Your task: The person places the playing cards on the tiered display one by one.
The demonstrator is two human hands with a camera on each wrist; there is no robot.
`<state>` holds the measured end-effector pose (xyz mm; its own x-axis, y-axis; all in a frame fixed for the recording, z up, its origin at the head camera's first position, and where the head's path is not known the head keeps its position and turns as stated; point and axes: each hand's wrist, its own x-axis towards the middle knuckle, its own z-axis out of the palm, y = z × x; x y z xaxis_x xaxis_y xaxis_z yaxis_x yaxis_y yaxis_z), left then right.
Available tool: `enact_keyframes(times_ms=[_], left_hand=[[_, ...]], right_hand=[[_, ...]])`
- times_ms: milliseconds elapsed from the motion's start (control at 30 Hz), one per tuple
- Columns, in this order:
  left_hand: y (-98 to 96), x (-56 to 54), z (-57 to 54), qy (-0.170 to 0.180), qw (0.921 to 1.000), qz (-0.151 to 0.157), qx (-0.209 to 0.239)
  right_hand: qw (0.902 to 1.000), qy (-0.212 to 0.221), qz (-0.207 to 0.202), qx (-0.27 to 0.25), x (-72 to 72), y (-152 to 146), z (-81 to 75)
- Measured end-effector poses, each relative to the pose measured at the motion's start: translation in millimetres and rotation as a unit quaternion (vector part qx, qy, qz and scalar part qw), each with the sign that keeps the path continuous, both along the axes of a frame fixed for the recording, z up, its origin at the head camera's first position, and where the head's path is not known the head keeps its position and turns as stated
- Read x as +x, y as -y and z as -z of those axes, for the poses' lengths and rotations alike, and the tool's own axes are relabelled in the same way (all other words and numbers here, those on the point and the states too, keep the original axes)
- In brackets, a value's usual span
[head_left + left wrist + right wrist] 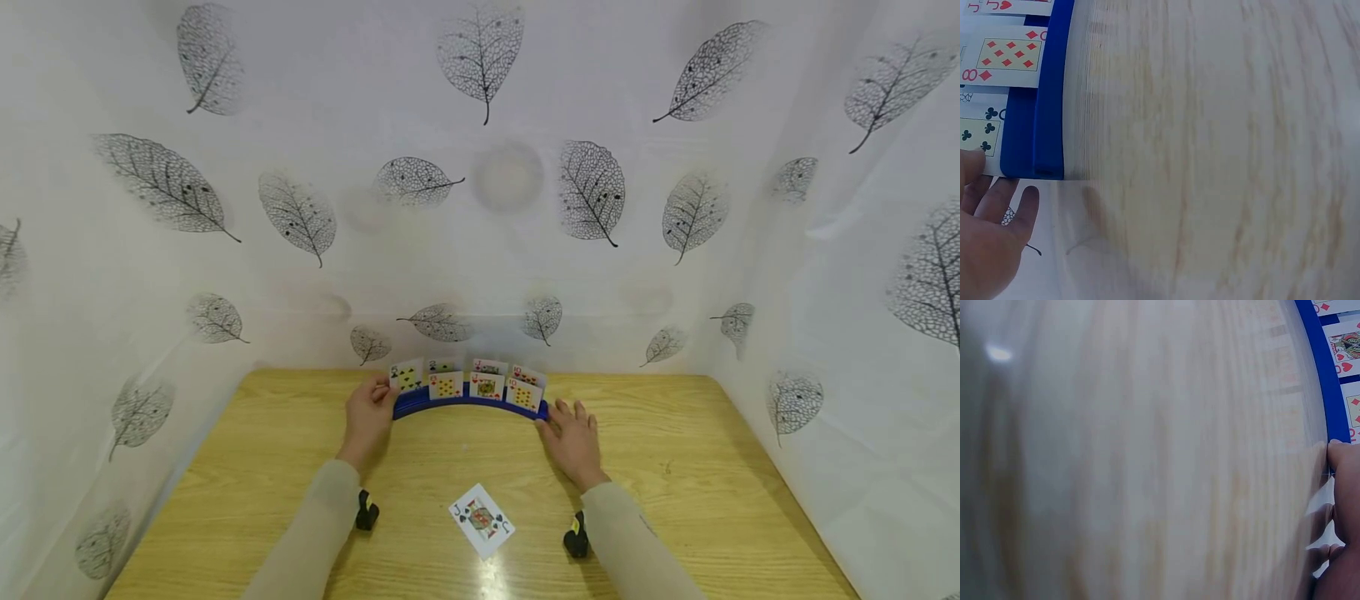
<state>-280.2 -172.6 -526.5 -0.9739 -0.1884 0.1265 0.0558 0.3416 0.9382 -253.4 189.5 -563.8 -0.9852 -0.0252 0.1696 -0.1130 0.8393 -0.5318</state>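
A curved blue card holder (468, 402) stands near the back of the table with two rows of upright playing cards. At its left end my left hand (367, 417) pinches a clubs card (407, 379) in the back row, thumb over its face (972, 165). My right hand (573, 442) holds the other end of the holder between thumb (1338, 456) and forefinger, the other fingers spread. The front row has an eight of diamonds (1007, 55), a red court card (486, 387) and a ten of diamonds (522, 395). Back-row cards are partly hidden.
A jack of spades (482, 521) lies face up on the wooden table (675, 500), between my forearms. Leaf-patterned white curtain (510, 267) closes in the back and both sides. Small black devices (367, 510) sit at both wrists.
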Motion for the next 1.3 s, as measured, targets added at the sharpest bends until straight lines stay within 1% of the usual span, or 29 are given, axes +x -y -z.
enact_keyframes(times_ms=[200,467,633,767,900,1167,1300], left_hand=[[-1.1,0.6,3.0,0.009,0.9998,0.004,0.015],[-0.9,1.9,4.1,0.015,0.9998,0.007,0.011],[-0.8,1.5,5.3,0.009,0.9999,0.014,0.004],[-1.2,2.2,6.3,0.004,0.9999,0.012,-0.004],[-1.4,3.7,6.7,0.001,1.0,0.01,0.0],[0.2,6.5,6.6,0.006,0.9995,0.021,0.022],[0.0,8.5,5.9,0.005,0.9995,0.024,0.019]], right_hand=[[0.9999,-0.013,-0.002,-0.009,1.2,0.8,-0.1],[1.0,0.001,-0.002,0.003,1.9,0.8,-0.6],[1.0,0.005,-0.003,-0.002,2.5,0.6,0.1],[1.0,0.008,-0.005,-0.003,3.1,0.3,-0.2],[0.9999,0.009,-0.005,0.0,2.9,-0.6,-0.3],[0.9999,0.017,-0.002,-0.002,2.8,-0.6,-1.1],[0.9998,0.018,-0.002,0.002,3.6,-0.4,-3.4]])
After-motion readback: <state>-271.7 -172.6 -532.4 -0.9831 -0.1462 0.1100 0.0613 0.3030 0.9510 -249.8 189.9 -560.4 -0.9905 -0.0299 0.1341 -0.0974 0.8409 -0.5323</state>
